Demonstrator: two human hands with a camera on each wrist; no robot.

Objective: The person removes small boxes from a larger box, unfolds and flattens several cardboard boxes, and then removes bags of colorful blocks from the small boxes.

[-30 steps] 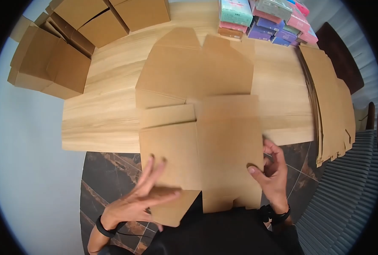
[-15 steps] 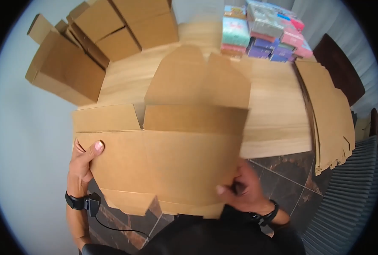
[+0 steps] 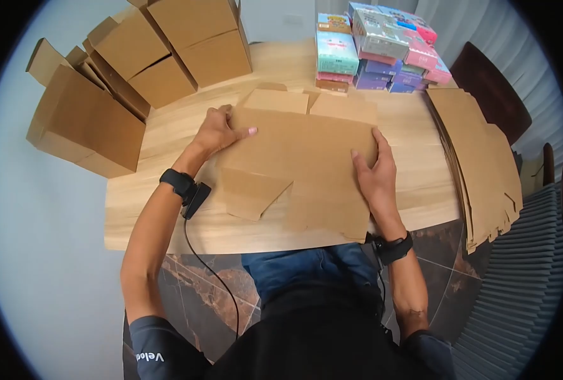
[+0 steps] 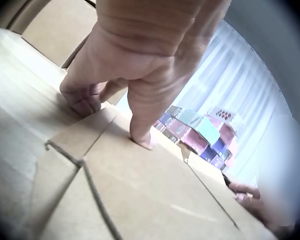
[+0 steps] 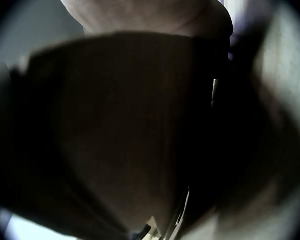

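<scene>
A creased brown cardboard sheet (image 3: 294,142) with flaps lies low over the table, its back flaps pointing away from the body. At its back left corner the left hand (image 3: 217,132) grips the edge, thumb on top. The left wrist view has that hand's thumb pressed on the cardboard (image 4: 135,175) and the left hand (image 4: 140,65) bent over the edge. The right hand (image 3: 378,180) holds the right edge, thumb on the upper face and fingers along the side. The right wrist view is mostly dark, with part of the right hand (image 5: 150,15) at its top.
Brown boxes (image 3: 98,117) stand at the back left of the wooden table (image 3: 161,215). Colourful boxes (image 3: 383,47) are stacked at the back right. A pile of flat cardboard (image 3: 478,158) lies at the right edge, near a dark chair (image 3: 490,92).
The cardboard has moved away from the body, down over the table. Both hands have moved forward with it, the left one now at its back corner.
</scene>
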